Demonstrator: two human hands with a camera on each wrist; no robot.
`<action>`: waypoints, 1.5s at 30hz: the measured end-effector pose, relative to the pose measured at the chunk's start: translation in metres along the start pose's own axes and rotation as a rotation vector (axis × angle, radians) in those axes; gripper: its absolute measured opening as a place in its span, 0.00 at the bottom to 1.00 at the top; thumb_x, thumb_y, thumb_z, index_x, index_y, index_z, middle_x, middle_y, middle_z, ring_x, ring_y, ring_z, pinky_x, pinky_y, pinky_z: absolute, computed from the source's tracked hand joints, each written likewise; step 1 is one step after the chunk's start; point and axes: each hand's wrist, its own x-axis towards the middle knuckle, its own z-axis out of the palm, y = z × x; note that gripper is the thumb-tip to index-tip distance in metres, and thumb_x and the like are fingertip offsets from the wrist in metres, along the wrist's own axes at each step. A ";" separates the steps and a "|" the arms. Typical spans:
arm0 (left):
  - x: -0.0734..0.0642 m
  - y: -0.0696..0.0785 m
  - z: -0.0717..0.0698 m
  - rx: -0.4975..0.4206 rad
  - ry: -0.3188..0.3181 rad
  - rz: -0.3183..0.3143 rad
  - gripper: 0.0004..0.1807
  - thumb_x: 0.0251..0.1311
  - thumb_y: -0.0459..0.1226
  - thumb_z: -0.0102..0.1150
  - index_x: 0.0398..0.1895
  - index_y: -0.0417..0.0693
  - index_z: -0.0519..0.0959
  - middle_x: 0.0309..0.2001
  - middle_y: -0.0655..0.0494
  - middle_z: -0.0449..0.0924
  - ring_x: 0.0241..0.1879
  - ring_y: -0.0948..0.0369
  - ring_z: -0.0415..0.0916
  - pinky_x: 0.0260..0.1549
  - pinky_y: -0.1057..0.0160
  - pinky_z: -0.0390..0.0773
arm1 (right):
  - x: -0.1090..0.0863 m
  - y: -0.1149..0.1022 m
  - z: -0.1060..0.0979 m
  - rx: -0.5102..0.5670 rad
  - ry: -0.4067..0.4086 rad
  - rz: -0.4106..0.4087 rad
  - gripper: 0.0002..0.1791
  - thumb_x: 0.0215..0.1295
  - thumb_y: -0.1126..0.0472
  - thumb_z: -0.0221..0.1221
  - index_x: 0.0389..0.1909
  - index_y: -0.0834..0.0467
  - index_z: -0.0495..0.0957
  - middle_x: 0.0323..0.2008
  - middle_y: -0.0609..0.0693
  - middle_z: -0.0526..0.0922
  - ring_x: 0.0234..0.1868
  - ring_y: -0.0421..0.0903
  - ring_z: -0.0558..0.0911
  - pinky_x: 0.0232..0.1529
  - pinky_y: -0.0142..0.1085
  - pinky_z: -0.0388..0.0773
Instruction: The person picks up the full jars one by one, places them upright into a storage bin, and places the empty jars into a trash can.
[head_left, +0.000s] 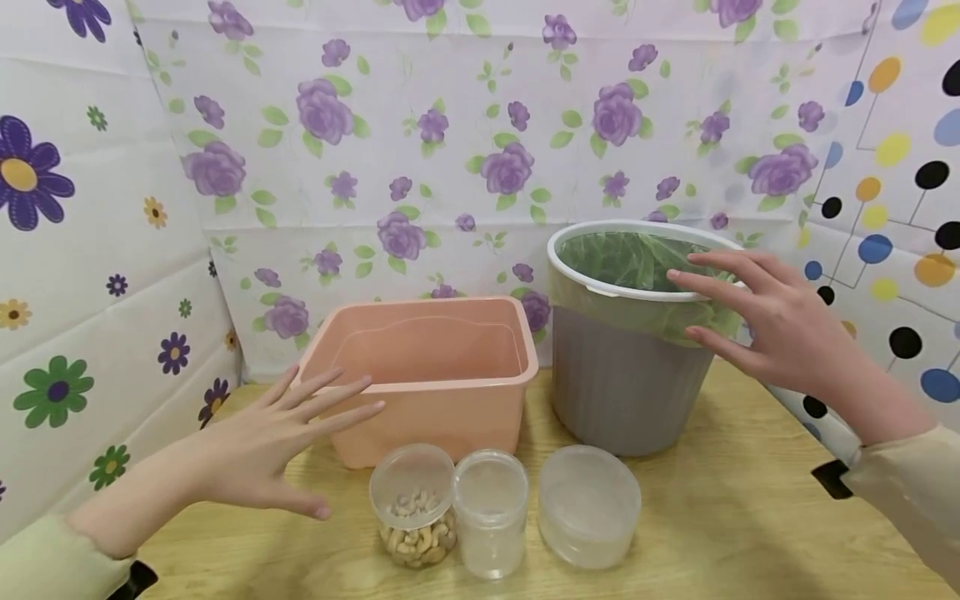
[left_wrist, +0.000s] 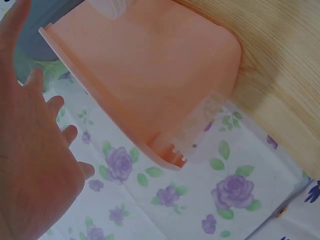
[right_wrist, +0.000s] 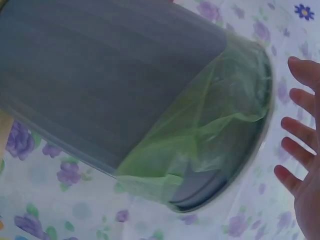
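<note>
My left hand (head_left: 258, 450), fingers spread, hovers over the table left of the jars and in front of the pink plastic basin (head_left: 427, 425). It holds nothing. On the right, my right hand (head_left: 787, 325) is raised by the rim of a grey trash can (head_left: 630, 383), fingers spread and nothing held. A green plastic bag (head_left: 622, 258) lines the can and folds over its rim. In the right wrist view a gap shows between the fingertips and the can's rim (right_wrist: 265, 125). A clear jar of cashews (head_left: 416, 533) stands nearest my left hand.
Beside the cashew jar stand a tall clear jar (head_left: 491, 517) and a wide, low clear container (head_left: 588, 508), both lidded. All rest on a wood-grain table (head_left: 720, 533). Flower-patterned cloth (head_left: 450, 108) hangs behind, with a dotted cloth (head_left: 900, 208) at right.
</note>
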 end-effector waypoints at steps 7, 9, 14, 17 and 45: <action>0.023 0.003 0.004 -0.018 0.005 0.015 0.55 0.51 0.72 0.56 0.79 0.60 0.53 0.81 0.57 0.43 0.81 0.51 0.34 0.75 0.49 0.20 | -0.001 0.016 0.020 0.119 0.114 0.049 0.33 0.68 0.30 0.47 0.59 0.49 0.81 0.56 0.61 0.79 0.57 0.63 0.72 0.58 0.54 0.66; 0.030 0.006 0.007 -0.056 -0.013 -0.001 0.55 0.51 0.72 0.56 0.79 0.62 0.52 0.81 0.58 0.43 0.80 0.49 0.38 0.76 0.43 0.26 | -0.003 0.018 0.023 0.152 0.125 0.058 0.33 0.68 0.31 0.49 0.57 0.51 0.82 0.54 0.61 0.79 0.56 0.62 0.72 0.59 0.47 0.65; 0.041 0.012 0.013 -0.096 -0.047 0.004 0.55 0.50 0.72 0.57 0.79 0.64 0.50 0.81 0.58 0.41 0.80 0.46 0.40 0.74 0.34 0.39 | -0.006 0.022 0.031 0.217 0.190 0.049 0.31 0.68 0.34 0.53 0.53 0.55 0.84 0.49 0.63 0.81 0.53 0.58 0.73 0.63 0.29 0.60; 0.044 0.014 0.016 -0.098 -0.051 0.023 0.56 0.50 0.71 0.58 0.79 0.63 0.50 0.81 0.57 0.41 0.79 0.45 0.42 0.70 0.30 0.46 | -0.007 0.025 0.035 0.271 0.262 0.044 0.29 0.66 0.36 0.57 0.49 0.57 0.86 0.46 0.64 0.82 0.54 0.50 0.75 0.64 0.27 0.61; 0.092 0.036 0.030 -0.138 -0.054 0.194 0.55 0.50 0.67 0.62 0.79 0.64 0.50 0.81 0.54 0.43 0.80 0.49 0.43 0.74 0.45 0.58 | -0.028 0.014 0.056 0.649 0.444 0.524 0.12 0.51 0.80 0.66 0.38 0.72 0.83 0.44 0.33 0.75 0.55 0.36 0.67 0.55 0.25 0.61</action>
